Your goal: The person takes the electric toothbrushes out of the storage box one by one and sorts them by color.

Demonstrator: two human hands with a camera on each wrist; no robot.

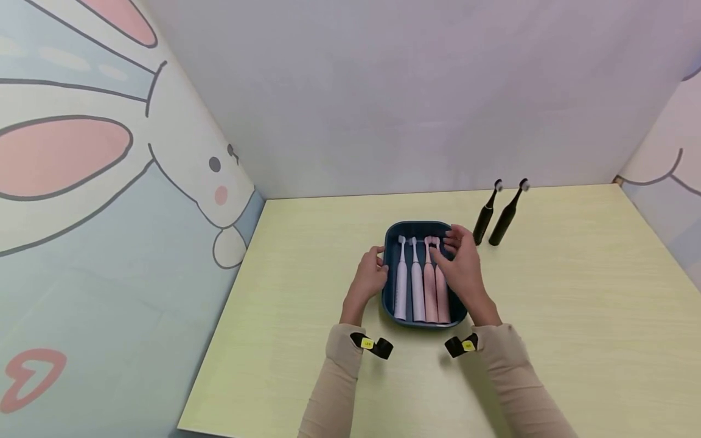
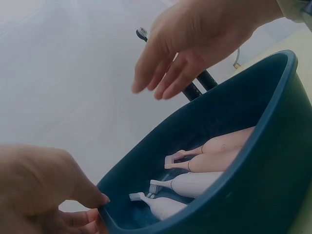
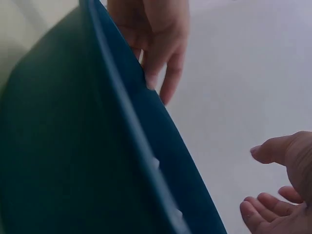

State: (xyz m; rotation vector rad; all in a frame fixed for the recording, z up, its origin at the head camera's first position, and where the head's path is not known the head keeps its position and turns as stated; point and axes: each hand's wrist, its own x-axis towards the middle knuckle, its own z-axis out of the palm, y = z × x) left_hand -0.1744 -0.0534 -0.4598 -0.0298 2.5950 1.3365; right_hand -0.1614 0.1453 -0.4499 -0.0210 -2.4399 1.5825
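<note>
A dark blue bin [image 1: 424,326] stands on the table with two white electric toothbrushes [image 1: 401,292] and two pink electric toothbrushes [image 1: 430,295] lying side by side in it, heads toward the far end. My left hand [image 1: 369,277] holds the bin's left rim, thumb on the inside and fingers outside, as the right wrist view shows. Over the bin's right side hovers my right hand [image 1: 465,271], fingers spread and slightly bent, holding nothing. In the left wrist view this right hand [image 2: 200,44] is above the rim, apart from the toothbrushes.
Two black electric toothbrushes [image 1: 505,222] stand upright on the table behind the bin's right corner, close to my right hand. A plain pale wall [image 1: 427,109] rises along the table's back edge. On the left is a wall with a rabbit drawing [image 1: 181,158].
</note>
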